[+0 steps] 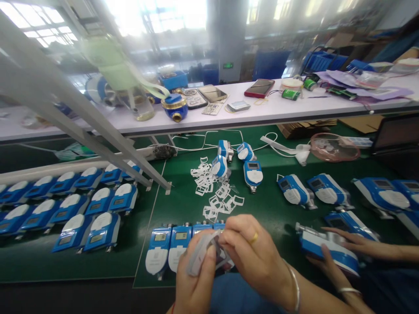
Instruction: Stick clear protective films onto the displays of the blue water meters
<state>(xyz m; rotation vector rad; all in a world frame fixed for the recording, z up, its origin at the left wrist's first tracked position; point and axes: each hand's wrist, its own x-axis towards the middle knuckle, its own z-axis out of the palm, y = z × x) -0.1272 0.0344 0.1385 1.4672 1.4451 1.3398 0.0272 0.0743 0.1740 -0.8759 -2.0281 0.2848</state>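
Note:
My left hand (pixel 196 279) grips a small grey sheet of stickers (pixel 203 255) near the bottom middle, thumb on top. My right hand (pixel 252 257), with a gold ring and a silver bracelet, pinches at the sheet's upper edge. Directly beyond my hands stands a short row of blue-and-white meters (pixel 168 248) on the green mat (pixel 268 209). A heap of white peeled sticker frames (pixel 216 192) lies further back.
Several blue meters (pixel 75 205) lie in rows at the left, and more (pixel 327 189) sit at the right. Another person's hands (pixel 343 253) hold a meter at the right. A white shelf (pixel 268 113) behind carries phones and a brass meter (pixel 175 107).

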